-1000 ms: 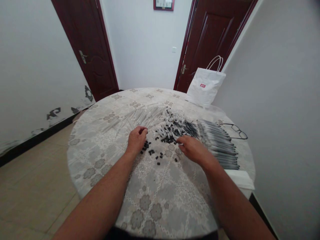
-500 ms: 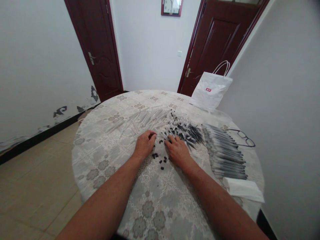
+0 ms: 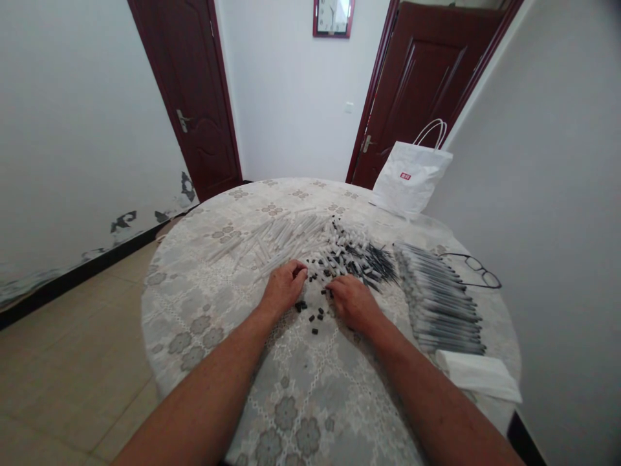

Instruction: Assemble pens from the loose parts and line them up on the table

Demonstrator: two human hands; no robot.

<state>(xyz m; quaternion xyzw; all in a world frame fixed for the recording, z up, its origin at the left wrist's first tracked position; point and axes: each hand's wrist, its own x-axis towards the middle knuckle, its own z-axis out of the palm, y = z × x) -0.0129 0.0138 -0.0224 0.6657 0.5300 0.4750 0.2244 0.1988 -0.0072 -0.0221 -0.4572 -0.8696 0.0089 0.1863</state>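
Observation:
My left hand (image 3: pixel 287 283) rests on the table with its fingers curled and thumb against them; whatever lies in the pinch is hidden. Across from it, my right hand (image 3: pixel 353 299) has bent fingers, palm down, their tips at small black pieces (image 3: pixel 324 292). Whether one is gripped is too small to tell. More loose black plugs (image 3: pixel 315 331) are scattered on the cloth between my wrists. Beyond my hands spreads a pile of small white pieces (image 3: pixel 356 236) mixed with black ones, beside thin dark sticks (image 3: pixel 381 260) like pen refills. Clear tubes (image 3: pixel 276 236) like pen barrels lie behind my left hand.
A row of pens (image 3: pixel 444 301) lies at the right, with eyeglasses (image 3: pixel 473 263) beside it and a folded white packet (image 3: pixel 478 374) nearer me. At the back right stands a white paper bag (image 3: pixel 412 178). Patterned cloth (image 3: pixel 194 323) covers the round table.
My right hand has drawn back toward me from the pile, its fingers now more curled, with black pieces at their tips. The left hand stays nearly in place. The view has shifted slightly.

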